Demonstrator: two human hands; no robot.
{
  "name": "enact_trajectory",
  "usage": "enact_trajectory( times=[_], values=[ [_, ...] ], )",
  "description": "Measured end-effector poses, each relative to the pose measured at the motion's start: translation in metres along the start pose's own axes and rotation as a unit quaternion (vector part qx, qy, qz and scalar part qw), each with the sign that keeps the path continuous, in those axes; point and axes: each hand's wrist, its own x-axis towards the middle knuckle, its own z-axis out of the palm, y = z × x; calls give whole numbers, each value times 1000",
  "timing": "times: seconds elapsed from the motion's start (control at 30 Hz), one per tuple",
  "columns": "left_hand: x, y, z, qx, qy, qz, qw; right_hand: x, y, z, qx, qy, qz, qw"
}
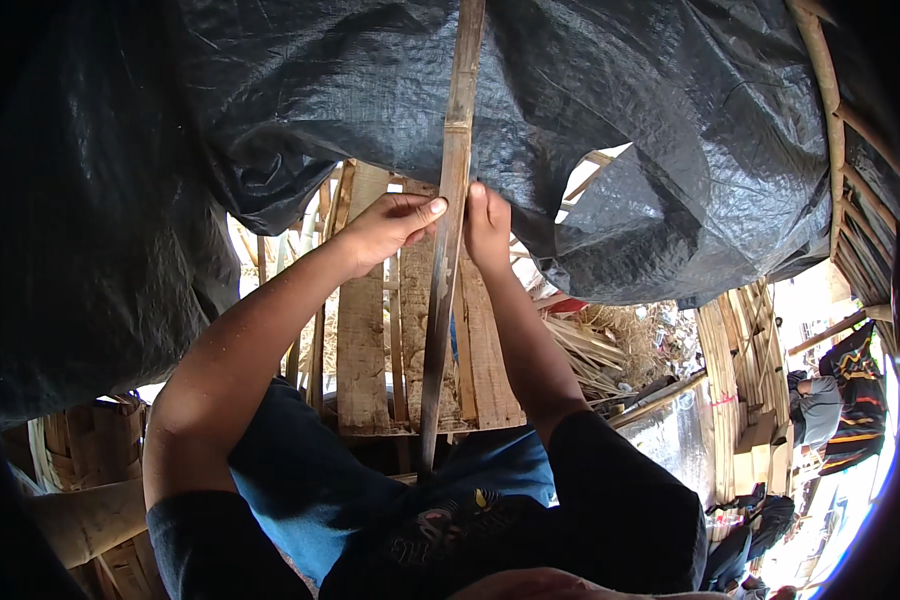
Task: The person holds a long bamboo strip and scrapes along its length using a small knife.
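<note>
Your left hand [390,232] pinches the bamboo [458,150], which runs over the boards [363,350] toward your lap [305,480]. Right hand [488,232] curls at its other edge; can't tell if it's gripping. I'd level both thumbs so 1 side doesn't twist.

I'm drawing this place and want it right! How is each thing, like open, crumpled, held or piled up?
Bamboo strip: held, unbroken where it shows
Left hand: pinching the strip
Right hand: curled closed at the strip's right edge
Black tarp: hanging, wrinkled
Wooden planks: side by side, rough
Loose strips: piled untidily
</note>
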Motion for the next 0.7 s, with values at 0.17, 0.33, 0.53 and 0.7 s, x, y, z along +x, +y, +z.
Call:
enact_trajectory(
  times=[0.17, 0.33, 0.53, 0.7],
  values=[
    [1, 0, 1, 13, -6, -13, 1000, 94, -22, 4, -99, 21, -95, 990],
    [-1, 1, 7, 15, 3, -20, 1000, 151, -25, 5, -95, 4, -60, 994],
    [-1, -8, 1, -24, -1, 9, 1000, 49, 0, 1, -98, 12, -91, 991],
    [4, -9, 0, -21, 7, 6, 1000, -12, -7, -7, -72, -25, -22, 997]
  ],
)
